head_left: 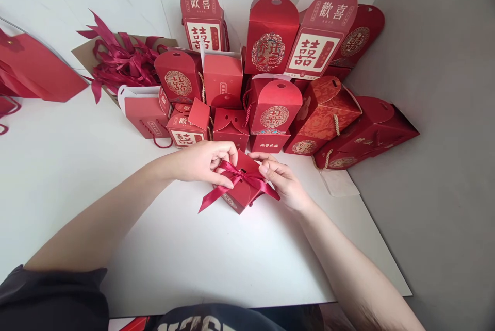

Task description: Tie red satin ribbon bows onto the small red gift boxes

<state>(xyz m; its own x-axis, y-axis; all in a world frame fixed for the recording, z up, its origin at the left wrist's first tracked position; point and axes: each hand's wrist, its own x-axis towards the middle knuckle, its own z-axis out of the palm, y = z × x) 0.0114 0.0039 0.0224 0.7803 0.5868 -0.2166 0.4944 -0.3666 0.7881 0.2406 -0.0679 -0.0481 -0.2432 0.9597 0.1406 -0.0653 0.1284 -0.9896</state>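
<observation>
A small red gift box (241, 201) stands on the white table between my hands. On its top sits a bow of dark red satin ribbon (253, 181), with loose tails hanging to the left and right. My left hand (207, 162) pinches the bow's left loop between thumb and fingers. From the other side, my right hand (284, 180) has its thumb and fingers closed on the ribbon's right loop. A thin red cord shows at the box's lower right side.
Several red gift boxes (275, 109) with gold characters and rope handles are stacked behind. A brown paper bag (85, 55) holds a heap of ribbons (124, 65). Red bags (38, 70) lie far left. A grey wall (436, 176) bounds the table (216, 259) on the right.
</observation>
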